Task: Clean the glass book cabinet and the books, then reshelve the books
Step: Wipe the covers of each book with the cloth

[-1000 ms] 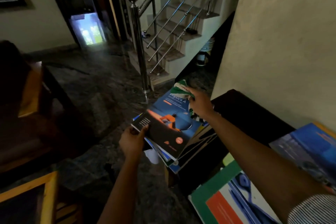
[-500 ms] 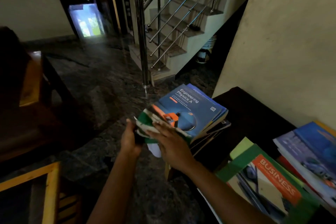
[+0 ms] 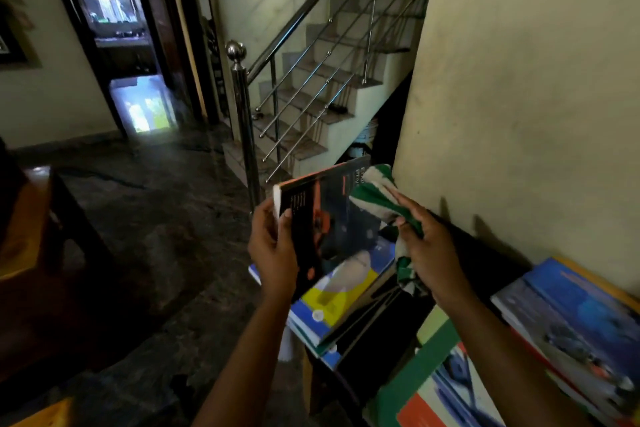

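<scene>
1. Dark book [image 3: 332, 218]: raised above the pile, stood near upright, cover facing the camera. It has an orange patch and white print, all too blurred to read. Its title corner is partly hidden.
2. Left hand [image 3: 273, 250]: grip closed on the book's 9 o'clock edge, thumb on the cover.
3. Striped cloth [image 3: 374, 191], green and white: bunched in the grip of the right hand [image 3: 429, 250], overlapping the book's 2 o'clock corner.
4. Book pile [image 3: 336, 295]: at 6 o'clock of the raised book, on the dark worktop [image 3: 485, 253]. Top cover is blue and yellow, lettering illegible.
5. Blue-covered stack [image 3: 571, 315]: at 4 o'clock.
6. Green-bordered book [image 3: 433, 388]: at 5 o'clock, orange panel, no legible text.
</scene>
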